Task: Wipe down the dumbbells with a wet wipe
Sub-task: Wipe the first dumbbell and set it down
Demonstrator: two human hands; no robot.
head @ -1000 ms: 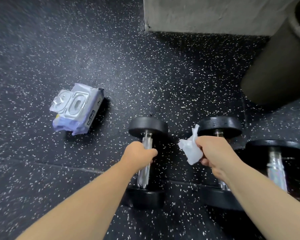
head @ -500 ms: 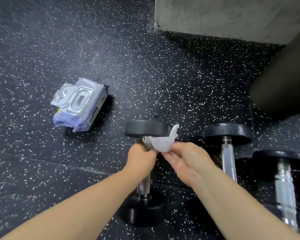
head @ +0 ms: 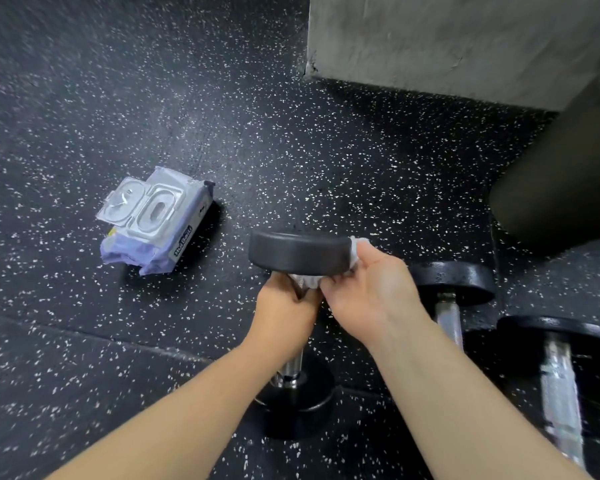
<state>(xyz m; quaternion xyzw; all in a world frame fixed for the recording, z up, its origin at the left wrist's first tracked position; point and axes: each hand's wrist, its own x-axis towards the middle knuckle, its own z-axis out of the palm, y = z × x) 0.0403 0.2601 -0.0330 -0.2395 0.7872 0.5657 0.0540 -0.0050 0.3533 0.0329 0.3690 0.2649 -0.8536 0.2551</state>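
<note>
Dumbbell [head: 300, 252], on end on the floor [head: 222, 116] well short of its far edge, looks heavy and rigid: your left hand [head: 284, 310] rightly clenches its chrome handle [head: 291, 368] while your right hand [head: 371, 289] pinches the limp wet wipe [head: 305, 280] against its upper head

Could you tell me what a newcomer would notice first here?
At centre, the left hand grips a dumbbell by its chrome handle while the right hand presses a white wet wipe against its far black head. A wipes pack lies on the speckled floor to the left; two more dumbbells lie at right.
</note>
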